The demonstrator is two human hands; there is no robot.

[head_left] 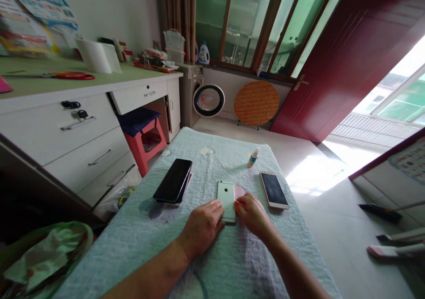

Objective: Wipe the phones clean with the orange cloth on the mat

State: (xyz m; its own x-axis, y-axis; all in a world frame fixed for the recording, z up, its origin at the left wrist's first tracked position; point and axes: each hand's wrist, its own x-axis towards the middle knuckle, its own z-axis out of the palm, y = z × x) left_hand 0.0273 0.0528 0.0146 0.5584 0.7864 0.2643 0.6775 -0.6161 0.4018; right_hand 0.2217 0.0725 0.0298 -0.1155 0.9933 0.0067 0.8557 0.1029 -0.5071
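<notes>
A smartphone (227, 197) with a pale back and a dark apple logo lies face down on the quilted cloth. My left hand (204, 221) grips its lower left edge, with the fingers pressed together and their tips over the back. At the opposite edge, my right hand (250, 210) is closed in a pinch on a small orange thing (236, 204), mostly hidden by the fingers. Right of that hand lies a white-framed phone (275, 190), screen up. To the left, a large black phone (174, 180) rests on top of another flat device.
The light green quilted cloth (212, 157) covers the table. A small spray bottle (253, 157) stands towards its far right. A red stool (142, 139) and white drawers (83, 135) are on the left, with a waste basket (86, 241) at the lower left.
</notes>
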